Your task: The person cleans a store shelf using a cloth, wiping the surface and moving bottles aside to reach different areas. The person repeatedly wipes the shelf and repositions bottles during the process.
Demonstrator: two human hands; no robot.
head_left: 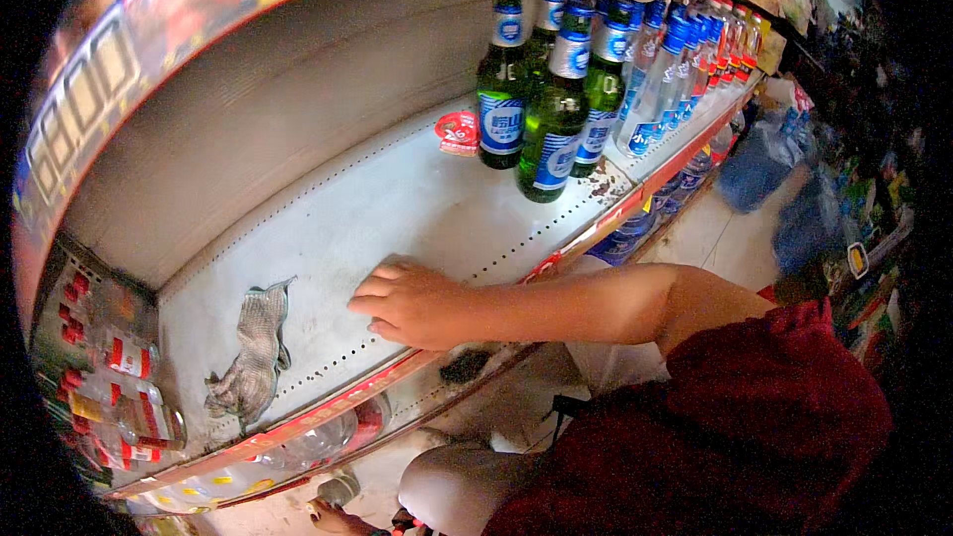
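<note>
The right hand [415,306] lies on the white shelf [328,238] with fingers rather wide, and I see no thing in it. The left hand [338,520] is low at the near side, beside a small clear container [340,489]; I cannot tell if it holds this. The grey cloth [253,352] lies crumpled to the left of the right hand. Green bottles [556,134] stand upright at the far right, but brown crumbs [603,182] remain near them, so the work seems only partly done
</note>
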